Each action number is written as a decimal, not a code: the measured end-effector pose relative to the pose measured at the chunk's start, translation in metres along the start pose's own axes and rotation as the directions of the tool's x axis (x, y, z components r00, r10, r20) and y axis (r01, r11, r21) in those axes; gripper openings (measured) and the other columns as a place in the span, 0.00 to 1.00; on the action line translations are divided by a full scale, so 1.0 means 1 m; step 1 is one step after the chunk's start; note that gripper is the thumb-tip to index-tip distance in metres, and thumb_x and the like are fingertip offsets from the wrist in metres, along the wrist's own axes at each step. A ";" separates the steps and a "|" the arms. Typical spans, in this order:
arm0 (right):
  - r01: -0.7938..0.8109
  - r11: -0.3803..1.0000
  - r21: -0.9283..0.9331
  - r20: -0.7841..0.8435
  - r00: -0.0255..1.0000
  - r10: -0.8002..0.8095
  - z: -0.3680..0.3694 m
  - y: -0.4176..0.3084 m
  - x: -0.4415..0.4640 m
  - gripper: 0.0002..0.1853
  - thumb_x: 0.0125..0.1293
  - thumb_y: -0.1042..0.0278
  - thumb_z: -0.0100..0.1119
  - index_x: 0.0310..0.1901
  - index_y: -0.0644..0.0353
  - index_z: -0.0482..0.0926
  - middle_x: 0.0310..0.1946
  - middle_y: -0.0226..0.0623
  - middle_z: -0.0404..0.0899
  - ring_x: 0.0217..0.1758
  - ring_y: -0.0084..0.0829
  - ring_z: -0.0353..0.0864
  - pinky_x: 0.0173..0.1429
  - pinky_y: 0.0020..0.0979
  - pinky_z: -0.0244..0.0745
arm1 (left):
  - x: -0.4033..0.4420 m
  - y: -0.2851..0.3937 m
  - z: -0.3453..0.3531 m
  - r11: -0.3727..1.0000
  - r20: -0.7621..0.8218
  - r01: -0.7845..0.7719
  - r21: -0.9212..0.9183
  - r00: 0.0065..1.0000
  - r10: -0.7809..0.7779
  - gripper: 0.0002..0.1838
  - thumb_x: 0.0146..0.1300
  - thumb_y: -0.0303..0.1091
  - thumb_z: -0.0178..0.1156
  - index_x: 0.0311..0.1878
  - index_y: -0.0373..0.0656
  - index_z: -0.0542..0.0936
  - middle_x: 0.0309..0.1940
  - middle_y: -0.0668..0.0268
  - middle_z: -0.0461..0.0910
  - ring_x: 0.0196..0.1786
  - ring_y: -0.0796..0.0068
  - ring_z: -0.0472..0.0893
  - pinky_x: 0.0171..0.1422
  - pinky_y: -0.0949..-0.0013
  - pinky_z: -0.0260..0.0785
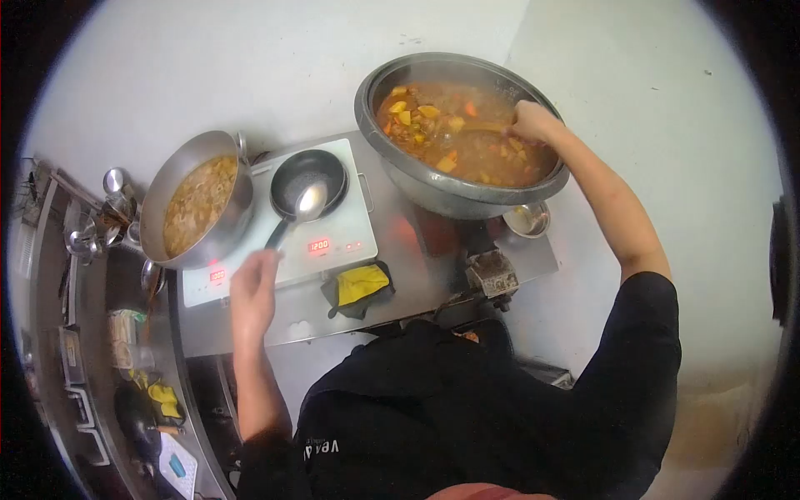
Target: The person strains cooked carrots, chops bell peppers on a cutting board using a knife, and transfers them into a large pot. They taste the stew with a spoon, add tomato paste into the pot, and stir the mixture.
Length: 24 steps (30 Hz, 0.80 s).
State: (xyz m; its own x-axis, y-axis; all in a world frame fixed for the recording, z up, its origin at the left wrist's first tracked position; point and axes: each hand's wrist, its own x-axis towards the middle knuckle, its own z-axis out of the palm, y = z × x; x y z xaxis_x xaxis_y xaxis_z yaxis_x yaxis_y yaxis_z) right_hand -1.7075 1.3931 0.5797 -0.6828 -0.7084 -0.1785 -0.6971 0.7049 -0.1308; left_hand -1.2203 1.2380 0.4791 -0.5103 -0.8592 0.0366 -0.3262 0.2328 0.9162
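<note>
My left hand is closed round the dark handle of a metal ladle, whose bowl hangs over a small black frying pan. The pan rests on a white induction cooktop. At the upper right, my right hand grips the end of a wooden utensil that lies across the stew. The stew has orange and yellow chunks and fills a large grey pot.
To the left stands a steel pot of brownish food. A yellow and black cloth lies on the counter's front edge. A small metal bowl sits behind the large pot's right side. Shelves with utensils are at far left.
</note>
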 end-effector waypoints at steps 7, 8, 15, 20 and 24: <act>-0.072 0.923 -0.378 -0.349 0.935 -0.070 -0.045 0.002 -0.111 0.12 0.57 0.59 0.64 0.36 0.59 0.84 0.29 0.46 0.82 0.35 0.44 0.82 0.40 0.41 0.76 | 0.039 0.063 0.024 0.948 0.108 -0.302 0.099 0.950 0.292 0.13 0.66 0.37 0.57 0.43 0.36 0.79 0.35 0.59 0.82 0.41 0.74 0.79 0.49 0.71 0.68; -0.078 0.922 -0.379 -0.371 0.926 -0.074 -0.046 0.001 -0.125 0.12 0.59 0.59 0.63 0.37 0.59 0.84 0.28 0.45 0.82 0.34 0.45 0.82 0.40 0.41 0.76 | 0.047 0.067 0.029 0.917 0.131 -0.380 0.123 0.922 0.365 0.12 0.65 0.37 0.58 0.43 0.37 0.79 0.35 0.58 0.82 0.40 0.72 0.80 0.47 0.69 0.69; -0.026 0.979 -0.204 -0.470 0.880 -0.075 -0.051 -0.003 -0.178 0.12 0.62 0.60 0.59 0.37 0.60 0.84 0.26 0.47 0.80 0.33 0.47 0.81 0.39 0.43 0.75 | 0.096 0.118 0.075 0.781 0.219 -0.539 0.316 0.842 0.493 0.14 0.62 0.39 0.60 0.40 0.36 0.79 0.26 0.60 0.79 0.31 0.71 0.78 0.40 0.69 0.69; 0.049 0.998 -0.049 -0.528 0.847 -0.067 -0.056 -0.018 -0.211 0.13 0.63 0.60 0.58 0.36 0.64 0.83 0.21 0.48 0.77 0.26 0.45 0.77 0.34 0.42 0.71 | 0.120 0.130 0.105 0.734 0.300 -0.569 0.372 0.821 0.485 0.14 0.61 0.40 0.60 0.37 0.36 0.79 0.24 0.58 0.79 0.29 0.68 0.77 0.38 0.66 0.69; 0.051 0.997 -0.058 -0.525 0.848 -0.074 -0.058 -0.027 -0.228 0.13 0.63 0.60 0.59 0.36 0.63 0.83 0.20 0.47 0.77 0.25 0.45 0.76 0.33 0.41 0.70 | 0.126 0.130 0.118 0.759 0.304 -0.580 0.295 0.810 0.501 0.14 0.61 0.40 0.60 0.37 0.36 0.79 0.24 0.58 0.79 0.29 0.68 0.77 0.38 0.65 0.69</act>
State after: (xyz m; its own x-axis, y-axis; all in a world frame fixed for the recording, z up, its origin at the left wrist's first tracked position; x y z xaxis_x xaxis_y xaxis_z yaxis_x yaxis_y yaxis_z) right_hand -1.5456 1.5331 0.6802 -0.6419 -0.6715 0.3702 -0.7429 0.6643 -0.0830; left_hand -1.4206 1.2133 0.5556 -0.8191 -0.4407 0.3673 -0.1863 0.8098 0.5563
